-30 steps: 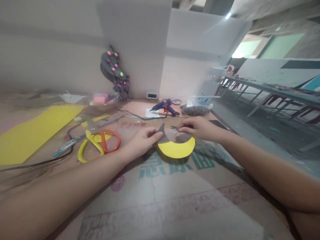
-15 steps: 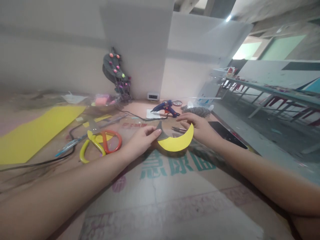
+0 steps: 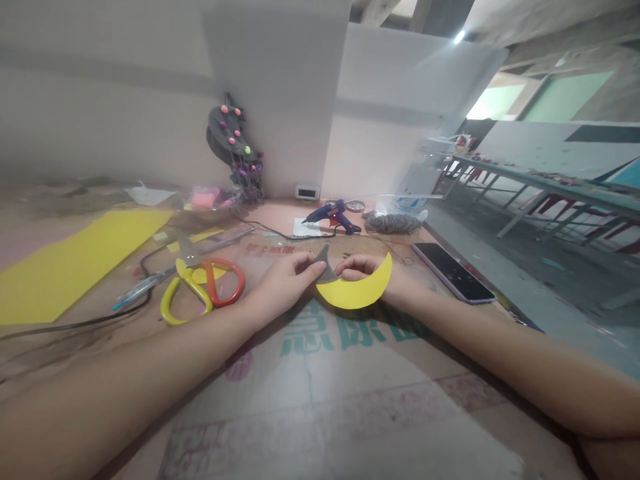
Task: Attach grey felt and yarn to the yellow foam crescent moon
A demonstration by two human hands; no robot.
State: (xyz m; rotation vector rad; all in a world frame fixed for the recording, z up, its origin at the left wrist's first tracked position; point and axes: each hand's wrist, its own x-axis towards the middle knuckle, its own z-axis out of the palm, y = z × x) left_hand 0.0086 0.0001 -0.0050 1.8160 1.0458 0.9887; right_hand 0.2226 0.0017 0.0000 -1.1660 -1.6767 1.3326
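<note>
A yellow crescent moon cutout [image 3: 357, 293] is held upright above the table, its left end covered in grey yarn [image 3: 324, 267]. My left hand [image 3: 293, 277] is closed on that grey end, thumb in front. Behind the crescent, my right hand [image 3: 370, 270] has its fingers curled together, the tips at the inner edge where grey meets yellow. What the right fingers pinch is too small to make out. Beyond the hands, a blue hot glue gun [image 3: 330, 217] rests on the table with a red light on. A grey yarn skein [image 3: 393, 222] lies to its right.
Scissors with yellow and orange handles [image 3: 203, 290] lie left of my forearm, near a yellow sheet [image 3: 85, 267]. A phone [image 3: 453, 272] lies at the right table edge. A grey crescent with pompoms [image 3: 227, 137] stands against the wall, left of a small digital clock [image 3: 307, 193].
My right hand has moved left and closer to the crescent, its fingers now curled in at the yarn edge. The crescent has shifted slightly right and down. More of the phone shows.
</note>
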